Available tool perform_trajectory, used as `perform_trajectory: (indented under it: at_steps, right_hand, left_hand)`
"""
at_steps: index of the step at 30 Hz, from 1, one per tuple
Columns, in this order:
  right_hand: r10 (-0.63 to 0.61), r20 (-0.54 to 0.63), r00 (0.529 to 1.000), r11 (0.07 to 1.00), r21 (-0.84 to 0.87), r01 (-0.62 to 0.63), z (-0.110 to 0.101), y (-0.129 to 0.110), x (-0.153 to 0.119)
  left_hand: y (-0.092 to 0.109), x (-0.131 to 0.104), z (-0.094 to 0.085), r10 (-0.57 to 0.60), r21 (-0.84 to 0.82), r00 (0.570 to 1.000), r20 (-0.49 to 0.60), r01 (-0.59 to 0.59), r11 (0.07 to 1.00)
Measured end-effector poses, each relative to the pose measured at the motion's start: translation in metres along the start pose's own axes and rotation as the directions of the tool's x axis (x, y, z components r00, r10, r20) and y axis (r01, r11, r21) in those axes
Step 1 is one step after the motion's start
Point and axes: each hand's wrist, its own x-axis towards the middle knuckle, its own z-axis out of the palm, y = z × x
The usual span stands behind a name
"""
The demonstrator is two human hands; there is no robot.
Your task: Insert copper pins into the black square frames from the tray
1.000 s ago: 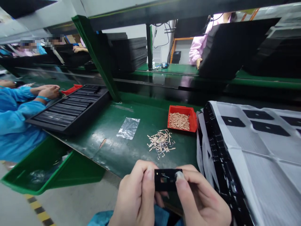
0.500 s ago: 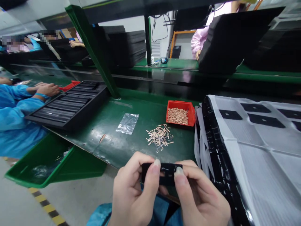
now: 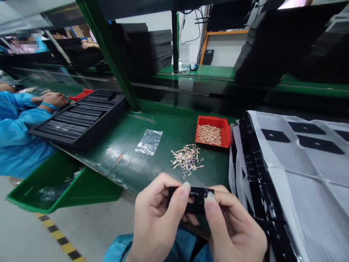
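A small flat black piece (image 3: pixel 196 207) with a cut-out is held level between both hands, near the bench's front edge. My left hand (image 3: pixel 160 218) pinches its left end, thumb on top. At its right end my right hand (image 3: pixel 231 222) grips it the same way, the thumb beside a small dark detail. Just beyond the hands lies a loose pile of small tan strips (image 3: pixel 187 158) on the green bench (image 3: pixel 122 127). Behind the pile, a red bin (image 3: pixel 226 133) holds many similar strips. A clear plastic bag (image 3: pixel 149 142) lies flat to the left.
Stacked black trays under a white sheet (image 3: pixel 297 182) with dark flat pieces stand at right. A black tray of dark strips (image 3: pixel 79 120) sits at left, beside a co-worker's blue sleeves (image 3: pixel 19 123). Below is a green bin (image 3: pixel 89 189); a green post (image 3: pixel 109 54) rises behind.
The camera view has shifted slightly. The person in pink behind the bench is now mostly out of view. Both hands keep their hold on the black piece.
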Motion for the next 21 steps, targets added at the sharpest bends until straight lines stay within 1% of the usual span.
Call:
perform_trajectory:
  at_steps: [2, 4, 6, 8, 10, 13, 15, 18, 21]
  right_hand:
    - [0.023, 0.06, 0.998, 0.999, 0.024, -0.024, -0.009, 0.003, 0.007]
    - [0.047, 0.129, 0.991, 0.998, 0.039, -0.052, -0.018, 0.006, 0.016]
    - [0.088, 0.178, 0.98, 0.994, 0.054, -0.099, -0.025, 0.006, 0.022]
    - [0.141, 0.174, 0.975, 0.984, 0.08, -0.156, -0.027, 0.005, 0.024]
    - [0.174, 0.116, 0.978, 0.976, 0.109, -0.187, -0.023, 0.004, 0.023]
    - [0.195, 0.037, 0.98, 0.973, 0.123, -0.198, -0.015, 0.003, 0.017]
    - [0.192, 0.034, 0.981, 0.975, 0.106, -0.195, -0.012, 0.004, 0.014]
    - [0.144, 0.024, 0.989, 0.987, 0.072, -0.146, -0.01, 0.007, 0.012]
    - [0.032, 0.014, 0.999, 0.999, 0.02, -0.032, -0.007, 0.01, 0.012]
  left_hand:
    - [0.001, 0.004, -0.004, -0.031, -0.053, 0.994, 0.107, 0.037, 0.998]
    - [0.001, 0.007, -0.009, -0.045, -0.082, 0.977, 0.208, 0.063, 0.995]
    - [0.002, 0.008, -0.013, -0.061, -0.089, 0.964, 0.258, 0.087, 0.992]
    - [0.003, 0.007, -0.014, -0.079, -0.077, 0.961, 0.266, 0.102, 0.992]
    - [0.005, 0.007, -0.014, -0.094, -0.052, 0.956, 0.278, 0.113, 0.992]
    - [0.005, 0.009, -0.014, -0.125, -0.031, 0.955, 0.268, 0.139, 0.99]
    - [0.003, 0.011, -0.015, -0.138, -0.037, 0.956, 0.258, 0.152, 0.988]
    - [0.0, 0.015, -0.017, -0.125, -0.056, 0.958, 0.257, 0.144, 0.988]
    - [-0.002, 0.018, -0.019, -0.108, -0.06, 0.962, 0.25, 0.127, 0.99]
